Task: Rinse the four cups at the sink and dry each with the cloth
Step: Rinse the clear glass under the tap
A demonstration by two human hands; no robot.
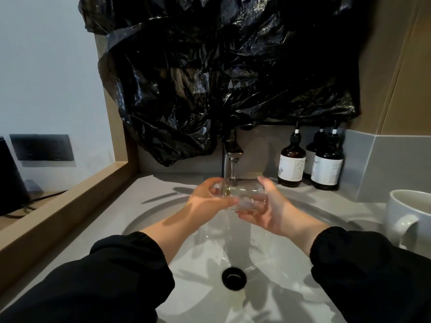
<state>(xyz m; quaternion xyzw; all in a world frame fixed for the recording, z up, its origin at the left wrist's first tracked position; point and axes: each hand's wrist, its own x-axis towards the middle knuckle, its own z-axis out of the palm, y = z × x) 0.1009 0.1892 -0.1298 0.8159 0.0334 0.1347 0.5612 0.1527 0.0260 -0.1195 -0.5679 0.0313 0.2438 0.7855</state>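
I hold a clear glass cup (242, 193) on its side under the running faucet (232, 150), above the round sink basin (163, 220). My left hand (207, 199) grips its left end with curled fingers. My right hand (268, 206) cradles the right end from below, thumb up along the glass. Water streams onto the cup and runs down toward the black drain (234, 278). A white mug (408, 217) stands on the counter at the right edge. No cloth is in view.
Three dark pump bottles (292, 164) stand at the back right of the counter. Black plastic sheeting (210, 78) hangs over the wall above the faucet. A wooden ledge (58, 210) borders the left, with a dark appliance (11, 178) beyond it.
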